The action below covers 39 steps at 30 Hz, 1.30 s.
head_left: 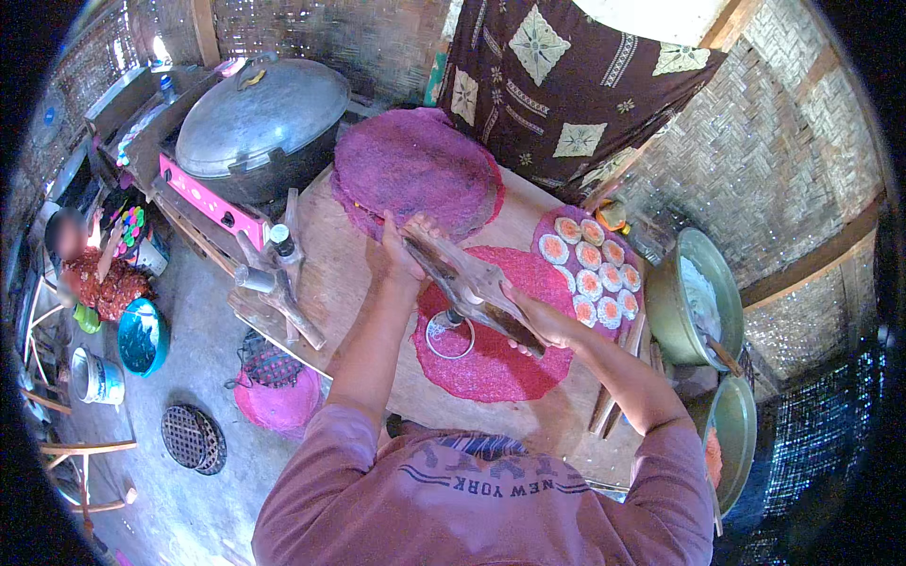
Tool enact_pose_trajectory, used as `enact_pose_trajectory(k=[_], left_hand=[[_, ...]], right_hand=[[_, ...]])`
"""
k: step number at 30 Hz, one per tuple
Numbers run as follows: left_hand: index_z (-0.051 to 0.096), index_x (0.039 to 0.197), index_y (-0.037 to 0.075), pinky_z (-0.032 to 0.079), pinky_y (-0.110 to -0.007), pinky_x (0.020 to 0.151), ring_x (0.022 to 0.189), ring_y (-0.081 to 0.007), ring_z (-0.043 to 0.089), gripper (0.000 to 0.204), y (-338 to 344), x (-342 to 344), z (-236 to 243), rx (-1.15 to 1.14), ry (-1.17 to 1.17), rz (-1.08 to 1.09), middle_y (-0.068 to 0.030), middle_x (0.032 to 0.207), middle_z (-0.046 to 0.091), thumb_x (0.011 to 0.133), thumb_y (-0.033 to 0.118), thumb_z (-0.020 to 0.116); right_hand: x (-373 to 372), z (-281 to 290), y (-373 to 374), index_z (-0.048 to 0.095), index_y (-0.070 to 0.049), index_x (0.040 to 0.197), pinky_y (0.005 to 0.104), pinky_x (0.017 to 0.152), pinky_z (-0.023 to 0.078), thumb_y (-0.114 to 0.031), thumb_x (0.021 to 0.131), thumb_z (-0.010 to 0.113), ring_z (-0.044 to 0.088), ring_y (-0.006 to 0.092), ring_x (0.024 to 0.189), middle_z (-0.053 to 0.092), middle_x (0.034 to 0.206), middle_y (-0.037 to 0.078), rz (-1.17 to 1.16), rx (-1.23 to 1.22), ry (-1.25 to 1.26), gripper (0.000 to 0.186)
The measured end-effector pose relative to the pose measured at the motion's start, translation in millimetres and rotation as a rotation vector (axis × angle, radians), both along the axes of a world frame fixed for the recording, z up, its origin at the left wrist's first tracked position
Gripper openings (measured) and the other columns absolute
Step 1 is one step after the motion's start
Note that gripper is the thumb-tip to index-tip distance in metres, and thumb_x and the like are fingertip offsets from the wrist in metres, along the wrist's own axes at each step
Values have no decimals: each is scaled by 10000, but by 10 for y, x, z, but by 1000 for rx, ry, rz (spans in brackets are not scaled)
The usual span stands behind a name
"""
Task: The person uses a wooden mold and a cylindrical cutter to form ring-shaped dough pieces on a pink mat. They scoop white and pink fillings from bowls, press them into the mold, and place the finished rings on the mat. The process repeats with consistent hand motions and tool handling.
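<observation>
My left hand point(406, 247) grips the upper end of a long wooden press point(448, 269) held diagonally over a round red mesh mat point(491, 373) on the wooden table point(368, 340). My right hand point(538, 325) is closed round the lower part of the same press. Under it, a metal fitting point(453, 317) sits over a white ring point(450, 357) on the mat; whether they touch is unclear. A pile of purple round mats point(415, 165) lies just beyond my left hand. Right of the press, several white discs with orange centres point(589, 283) rest on a purple mat.
A lidded pot point(255, 123) and wooden tools with metal cylinders point(257, 278) are at left. Green basins point(684, 321) line the right edge. On the floor are a teal basin point(143, 335), bucket point(99, 382) and dark baskets point(193, 434). Another person point(104, 278) sits far left.
</observation>
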<state>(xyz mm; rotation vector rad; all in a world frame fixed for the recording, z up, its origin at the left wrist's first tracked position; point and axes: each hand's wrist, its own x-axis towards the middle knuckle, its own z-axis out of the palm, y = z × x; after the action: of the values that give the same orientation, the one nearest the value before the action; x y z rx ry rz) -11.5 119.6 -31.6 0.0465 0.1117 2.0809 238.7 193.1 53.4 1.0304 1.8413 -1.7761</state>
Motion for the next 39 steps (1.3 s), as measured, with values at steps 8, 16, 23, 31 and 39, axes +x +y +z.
enact_pose_trajectory(k=[8,16,23,31,39], left_hand=[[454,735,121,405,-389,689,624,-219,457,592,14,279,58,-147,-93,29,-36,655,451,945,640,261],[481,763,71,455,-419,675,615,-271,481,658,-92,338,-78,-148,-179,-6,-79,665,477,923,675,274],[460,732,58,422,-414,612,600,-267,459,644,-260,248,10,-225,-162,29,-99,658,483,960,602,202],[471,698,102,421,-400,588,557,-262,469,654,-77,-88,13,-142,-81,-54,-80,607,485,929,667,235],[464,681,157,395,-352,607,530,-184,442,497,31,-121,13,112,-37,15,12,594,460,934,579,389]], right_hand=[[183,125,36,576,-44,999,290,406,432,-786,869,259,547,146,485,559,645,69,16,36,-49,816],[278,106,-103,560,-85,1048,288,397,400,-765,886,266,493,135,463,524,616,53,-25,-84,-38,758],[208,-70,-241,529,-85,1007,280,381,359,-754,888,304,457,140,434,514,604,65,-66,-155,1,716],[6,-171,-277,545,-59,845,286,348,350,-765,876,318,459,128,395,509,558,58,-118,43,50,742],[-22,-32,-52,549,-34,1192,298,437,489,-790,844,325,604,192,509,656,790,148,-160,-391,286,861]])
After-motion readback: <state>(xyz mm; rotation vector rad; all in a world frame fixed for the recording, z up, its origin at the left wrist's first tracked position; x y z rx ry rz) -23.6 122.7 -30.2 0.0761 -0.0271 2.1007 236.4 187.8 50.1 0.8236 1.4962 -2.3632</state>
